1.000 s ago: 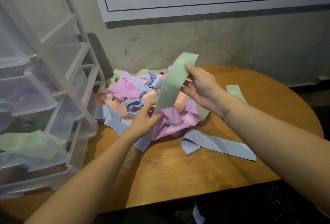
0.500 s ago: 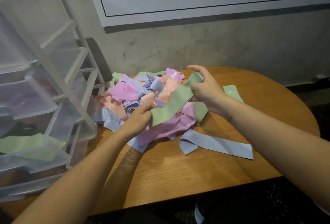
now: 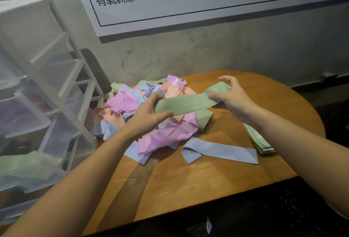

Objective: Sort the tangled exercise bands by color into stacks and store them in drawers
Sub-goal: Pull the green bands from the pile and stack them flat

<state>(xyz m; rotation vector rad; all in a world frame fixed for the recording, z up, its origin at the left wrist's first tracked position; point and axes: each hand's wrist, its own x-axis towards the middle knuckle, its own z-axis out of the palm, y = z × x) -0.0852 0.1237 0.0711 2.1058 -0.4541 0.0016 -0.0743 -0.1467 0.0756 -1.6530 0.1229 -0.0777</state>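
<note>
A tangled pile of pink, peach, blue and green exercise bands [image 3: 132,104] lies on the round wooden table [image 3: 188,180]. Above the pile I hold one green band [image 3: 186,104] stretched flat between both hands. My left hand [image 3: 149,112] pinches its left end with thumb and fingers. My right hand [image 3: 232,97] grips its right end, fingers curled over the top. A small stack of green bands [image 3: 258,140] lies on the table under my right forearm. One blue band [image 3: 221,151] lies loose in front of the pile.
A clear plastic drawer unit [image 3: 37,104] stands at the left, touching the pile; a lower drawer [image 3: 24,163] holds green bands. A white poster [image 3: 188,0] hangs on the grey wall behind. The table's front edge drops to a dark floor.
The green band went from upright to lying level over the pile. My right hand moved right and down, pulling it flat. The camera tilted, showing more of the green stack.
</note>
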